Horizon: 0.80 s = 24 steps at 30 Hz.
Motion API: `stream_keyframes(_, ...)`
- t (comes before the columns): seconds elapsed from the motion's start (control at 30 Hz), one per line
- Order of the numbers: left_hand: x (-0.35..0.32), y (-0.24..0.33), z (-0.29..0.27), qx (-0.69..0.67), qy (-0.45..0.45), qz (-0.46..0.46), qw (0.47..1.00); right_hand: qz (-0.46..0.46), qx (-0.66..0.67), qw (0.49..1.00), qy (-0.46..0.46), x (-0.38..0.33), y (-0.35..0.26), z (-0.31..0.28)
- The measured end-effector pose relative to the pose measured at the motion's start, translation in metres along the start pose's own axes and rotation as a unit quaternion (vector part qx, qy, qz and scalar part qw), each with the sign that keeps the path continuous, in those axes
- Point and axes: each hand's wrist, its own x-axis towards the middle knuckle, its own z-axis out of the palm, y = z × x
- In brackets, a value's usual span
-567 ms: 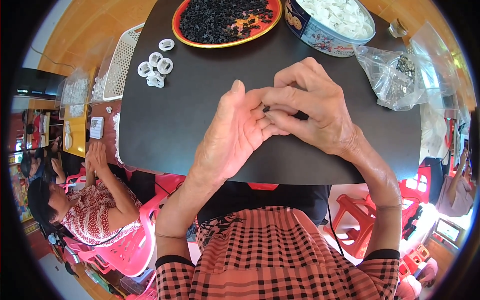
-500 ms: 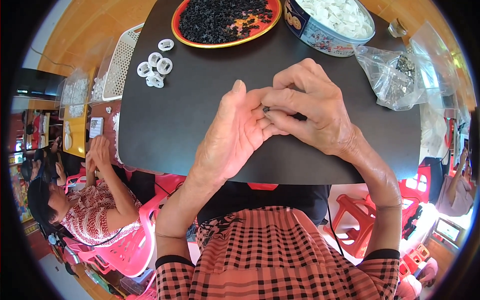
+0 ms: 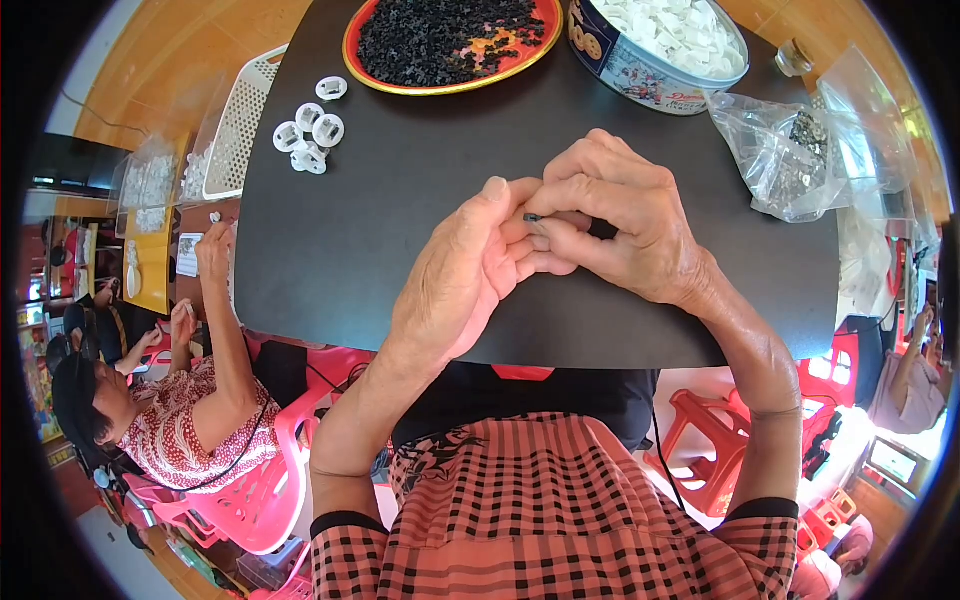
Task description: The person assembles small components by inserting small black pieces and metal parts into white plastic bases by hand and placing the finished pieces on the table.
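Note:
Above the near part of the dark table, my two hands meet. My right hand is closed, with thumb and fingers pinching a small black plastic piece. Beside it, my left hand is half cupped with the palm turned up and the thumb raised apart. Its fingers reach under those of my right hand, which hide some of the fingertips. Nothing shows in the left palm. Farther off, a red tray with a yellow rim holds a heap of small black pieces.
Several round white plastic parts lie at the far left of the table. A round tin of white pieces and a clear plastic bag stand at the far right. A white perforated basket is at the left edge; a co-worker sits there.
My left hand has tilted slightly and its thumb has moved closer to my right hand. The black piece stays in the right-hand pinch. The co-worker's hands have moved apart.

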Motion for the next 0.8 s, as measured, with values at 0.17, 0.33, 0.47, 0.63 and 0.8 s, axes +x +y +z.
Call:
stream_keyframes(0.17, -0.008, 0.002, -0.005, 0.063, 0.026, 0.013, 0.998, 0.001, -0.014, 1.000, 0.022, 0.002, -0.003, -0.002)
stream_keyframes(0.33, -0.009, 0.005, -0.007, 0.198, 0.058, 0.053, 0.977, -0.028, -0.051, 0.997, 0.040, 0.002, -0.007, -0.001)
stream_keyframes(0.47, -0.009, 0.010, -0.001, 0.260, 0.056, 0.056, 0.962, -0.044, -0.060, 0.996, 0.047, 0.002, -0.010, 0.000)
stream_keyframes(0.63, -0.011, 0.005, 0.001, 0.323, 0.072, 0.111, 0.937, -0.049, -0.048, 0.996, 0.049, 0.002, -0.012, 0.001)
stream_keyframes(0.8, -0.009, 0.005, 0.002, 0.301, 0.088, 0.093, 0.945, -0.009, -0.007, 0.999, 0.036, 0.000, -0.010, 0.002)
